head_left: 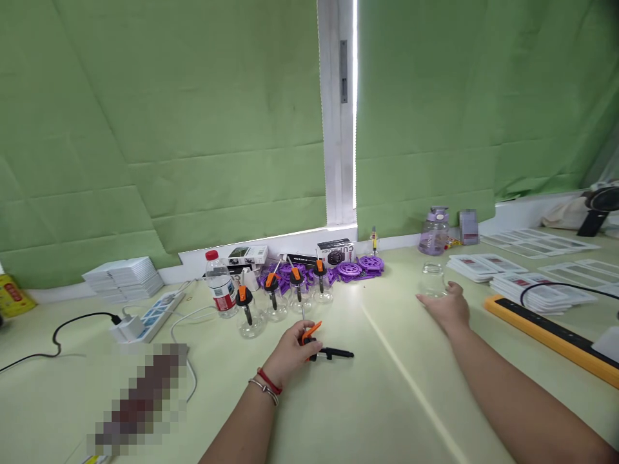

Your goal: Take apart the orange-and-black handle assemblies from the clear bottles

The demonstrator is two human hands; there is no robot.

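Note:
My left hand (294, 351) is closed around a black-and-orange bottle lid (312, 334), its orange lever tilted up. A black rod-like part (338, 353) points right from the lid, low over the table. Farther right, my right hand (445, 309) has its fingers around the lower part of a clear jar (432, 278), which is upright with an uncovered mouth. Beyond my left hand, several clear bottles with black-and-orange lids stand in a loose row, among them a front-left bottle (250, 317) and a right-end bottle (322, 287).
Behind the bottles lie purple plastic parts (349, 270) and small boxes (336, 251). A red-capped water bottle (221, 283) and a power strip (159, 316) stand left. At right are a purple bottle (434, 232), stacked printed cards (536, 293) and a yellow-black bar (546, 335).

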